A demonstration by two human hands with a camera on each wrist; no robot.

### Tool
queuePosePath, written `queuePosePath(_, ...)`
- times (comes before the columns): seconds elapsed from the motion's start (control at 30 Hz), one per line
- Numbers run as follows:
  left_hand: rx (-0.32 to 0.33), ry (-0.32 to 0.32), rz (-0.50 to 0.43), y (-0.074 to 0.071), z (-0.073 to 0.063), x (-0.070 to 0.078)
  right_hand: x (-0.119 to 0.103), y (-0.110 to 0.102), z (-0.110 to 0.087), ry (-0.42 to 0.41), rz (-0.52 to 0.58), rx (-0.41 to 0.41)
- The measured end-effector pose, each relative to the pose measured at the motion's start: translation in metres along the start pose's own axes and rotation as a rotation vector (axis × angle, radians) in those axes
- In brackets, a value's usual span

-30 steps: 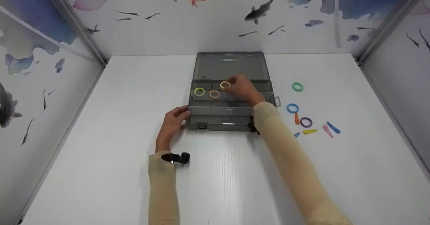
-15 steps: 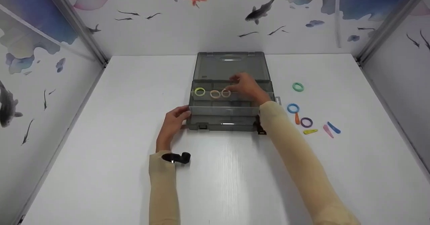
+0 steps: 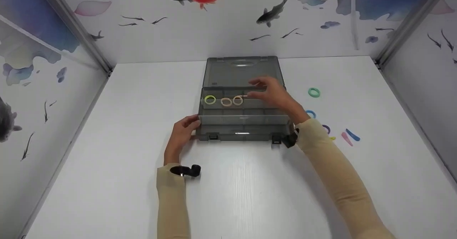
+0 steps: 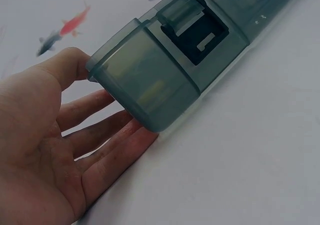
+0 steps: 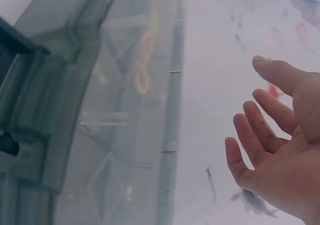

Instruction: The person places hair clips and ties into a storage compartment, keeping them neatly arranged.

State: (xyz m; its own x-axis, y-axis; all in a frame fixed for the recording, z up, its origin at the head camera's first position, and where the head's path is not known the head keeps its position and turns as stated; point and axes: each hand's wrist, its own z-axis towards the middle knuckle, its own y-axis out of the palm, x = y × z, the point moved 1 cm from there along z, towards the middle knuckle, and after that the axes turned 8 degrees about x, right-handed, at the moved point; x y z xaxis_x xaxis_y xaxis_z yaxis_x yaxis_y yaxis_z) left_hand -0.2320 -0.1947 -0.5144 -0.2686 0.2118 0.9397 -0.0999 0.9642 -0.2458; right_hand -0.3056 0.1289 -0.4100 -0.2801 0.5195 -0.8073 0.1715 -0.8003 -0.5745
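A grey translucent divided box [image 3: 221,129] lies with its lid [image 3: 228,71] folded back. Across its back row are a yellow-green hair tie [image 3: 210,104] and two peach hair ties, one [image 3: 226,106] beside the other [image 3: 237,105]. My right hand [image 3: 280,96] hovers above the box's right part, thumb and fingers spread apart and holding nothing. In the right wrist view its palm [image 5: 290,160] is bare. My left hand [image 3: 180,133] rests against the box's left end; in the left wrist view the fingertips touch the end wall [image 4: 145,85] and the thumb reaches the top edge.
Right of the box lie a green hair tie [image 3: 314,96], a blue one [image 3: 312,111] and a purple one [image 3: 329,129], the latter two partly hidden by my right arm. Nearby are pink [image 3: 346,139] and blue [image 3: 352,134] hair clips and a partly covered yellow clip [image 3: 332,138].
My right hand has put the second peach hair tie beside the first, let go, and drawn back to the right with its fingers spread. The left hand stays at the box's end.
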Motion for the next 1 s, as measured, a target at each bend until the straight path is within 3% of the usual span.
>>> queuePosePath(0.2,0.013,-0.007,-0.008,-0.003,-0.001,-0.001,0.005,-0.022,-0.010,-0.045,0.075,0.106)
queuePosePath(0.4,0.001,-0.003,-0.001,-0.001,0.000,0.001,0.032,-0.053,-0.015,-0.013,0.093,0.237)
queuePosePath(0.63,0.001,-0.014,-0.012,0.000,0.000,0.000,0.075,-0.086,-0.021,0.113,0.059,0.338)
queuePosePath(1.0,0.008,0.009,-0.002,0.000,-0.002,0.001,0.121,-0.117,-0.029,0.319,0.018,0.328)
